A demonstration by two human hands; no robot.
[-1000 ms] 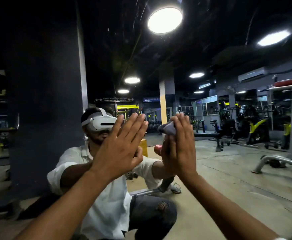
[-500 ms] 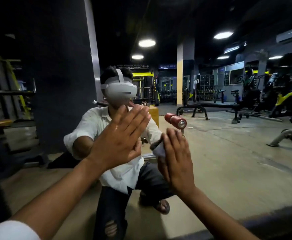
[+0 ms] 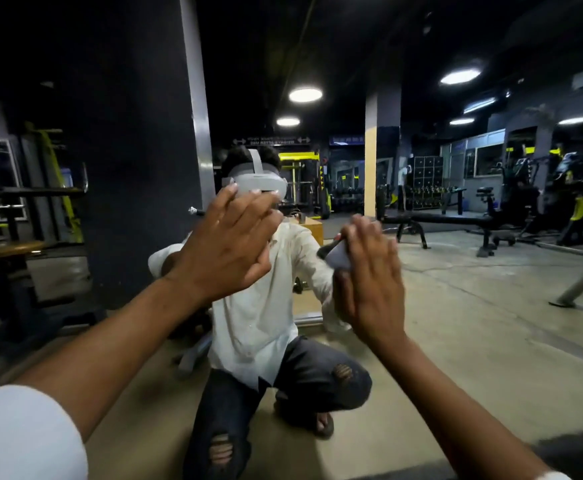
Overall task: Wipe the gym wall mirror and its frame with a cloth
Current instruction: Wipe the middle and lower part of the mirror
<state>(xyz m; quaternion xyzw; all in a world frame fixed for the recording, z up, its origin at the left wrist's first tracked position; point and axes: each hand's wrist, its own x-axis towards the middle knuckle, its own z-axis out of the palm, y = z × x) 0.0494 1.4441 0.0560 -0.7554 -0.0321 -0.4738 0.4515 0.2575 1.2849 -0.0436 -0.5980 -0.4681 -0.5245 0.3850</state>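
cloth (image 3: 337, 257) slid up the mirror (image 3: 473, 334) under the flat right hand (image 3: 371, 275); flat, empty left hand (image 3: 229, 249) overlaps reflected headset (image 3: 260, 181).

Behind the left hand (image 3: 227, 251) the forearm is bare up to a loose white sleeve (image 3: 23, 434), pushed back past the elbow. Behind the right hand (image 3: 373, 282), only a sliver of white cuff (image 3: 553, 475) shows at the lower edge. The reflection between the two hands gives the rest: a white button shirt (image 3: 258, 313), a pale grey headset (image 3: 260, 183) above the left hand's fingertips with a strap over dark hair, and dark jeans (image 3: 317, 386) below both hands — torn open at each knee — with a sandal (image 3: 324, 424) on one foot.
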